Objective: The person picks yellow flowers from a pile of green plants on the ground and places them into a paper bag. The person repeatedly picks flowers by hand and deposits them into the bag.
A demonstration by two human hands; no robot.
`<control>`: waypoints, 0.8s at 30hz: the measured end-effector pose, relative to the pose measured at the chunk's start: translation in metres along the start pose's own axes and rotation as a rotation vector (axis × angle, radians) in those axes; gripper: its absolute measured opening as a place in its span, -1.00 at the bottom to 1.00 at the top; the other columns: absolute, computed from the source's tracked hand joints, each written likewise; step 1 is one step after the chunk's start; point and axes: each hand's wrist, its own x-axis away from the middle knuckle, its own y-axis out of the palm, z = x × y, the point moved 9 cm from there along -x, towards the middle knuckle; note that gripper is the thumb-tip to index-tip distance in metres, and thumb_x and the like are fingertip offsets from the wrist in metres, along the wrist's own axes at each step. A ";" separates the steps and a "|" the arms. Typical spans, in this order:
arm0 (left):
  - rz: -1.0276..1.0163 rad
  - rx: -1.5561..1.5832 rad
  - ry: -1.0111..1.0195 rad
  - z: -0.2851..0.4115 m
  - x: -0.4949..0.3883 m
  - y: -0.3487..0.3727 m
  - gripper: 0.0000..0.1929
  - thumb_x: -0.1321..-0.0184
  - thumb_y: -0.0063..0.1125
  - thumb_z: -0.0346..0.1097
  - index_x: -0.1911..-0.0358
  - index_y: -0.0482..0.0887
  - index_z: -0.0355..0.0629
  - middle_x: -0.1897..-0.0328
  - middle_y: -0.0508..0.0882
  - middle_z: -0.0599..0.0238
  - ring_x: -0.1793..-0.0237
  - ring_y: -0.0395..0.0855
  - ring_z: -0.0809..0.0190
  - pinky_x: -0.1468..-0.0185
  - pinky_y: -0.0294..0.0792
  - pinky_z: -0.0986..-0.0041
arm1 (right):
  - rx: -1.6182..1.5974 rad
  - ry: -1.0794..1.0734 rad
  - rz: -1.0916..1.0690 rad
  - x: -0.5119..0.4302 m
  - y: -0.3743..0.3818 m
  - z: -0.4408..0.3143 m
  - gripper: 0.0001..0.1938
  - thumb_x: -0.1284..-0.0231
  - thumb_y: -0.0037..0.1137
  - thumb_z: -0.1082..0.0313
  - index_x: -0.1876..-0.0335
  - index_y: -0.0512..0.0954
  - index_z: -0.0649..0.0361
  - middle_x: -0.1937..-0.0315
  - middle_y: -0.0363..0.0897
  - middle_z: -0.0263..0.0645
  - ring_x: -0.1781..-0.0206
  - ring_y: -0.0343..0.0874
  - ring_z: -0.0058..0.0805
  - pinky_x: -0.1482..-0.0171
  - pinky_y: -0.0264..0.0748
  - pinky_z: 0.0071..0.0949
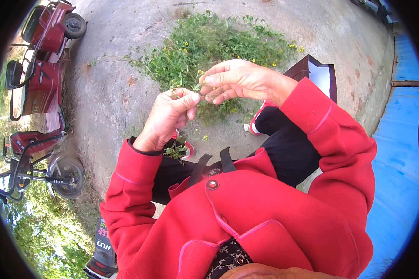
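My left hand pinches a thin plant stem with small green leaves and buds between thumb and fingers. Close beside it on the right, my right hand has its thumb and fingertips at the same sprig, near a small yellow flower head; its other fingers are loosely curled. A leafy sprig with yellowish buds shows below my left hand, above my shoe. Past my hands, a wide heap of green plants with yellow flowers lies on the ground.
An open dark bag or box with a white inside stands right of the heap. A red three-wheeled vehicle is parked at the left on the concrete ground. Blue corrugated sheeting runs along the right. My red-and-white shoes are near the heap.
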 end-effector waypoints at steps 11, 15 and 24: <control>-0.013 -0.033 -0.012 -0.001 -0.001 0.003 -0.85 -0.10 0.23 -0.23 0.47 0.57 -0.09 0.69 0.48 0.48 0.79 0.13 0.60 0.71 -0.08 0.72 | 0.111 -0.022 0.079 -0.001 -0.010 -0.002 -0.79 -0.16 0.13 0.34 0.22 0.46 0.32 0.37 0.54 -0.24 0.31 0.57 -0.47 0.27 0.59 -0.48; -0.011 -0.030 -0.009 -0.002 0.000 0.002 -0.85 -0.11 0.22 -0.23 0.50 0.56 -0.08 0.70 0.48 0.48 0.79 0.12 0.60 0.71 -0.08 0.72 | 0.045 -0.060 0.111 0.001 -0.024 -0.010 -0.76 -0.16 0.14 0.30 0.19 0.47 0.31 0.35 0.55 -0.24 0.32 0.59 -0.48 0.25 0.60 -0.51; -0.048 -0.038 -0.039 -0.006 0.001 0.006 -0.86 -0.13 0.19 -0.26 0.41 0.59 -0.17 0.69 0.48 0.47 0.78 0.15 0.59 0.72 -0.09 0.73 | -0.019 0.014 -0.022 -0.002 -0.005 -0.002 -0.72 -0.20 0.10 0.22 0.18 0.45 0.31 0.32 0.52 -0.21 0.29 0.57 -0.46 0.18 0.56 -0.46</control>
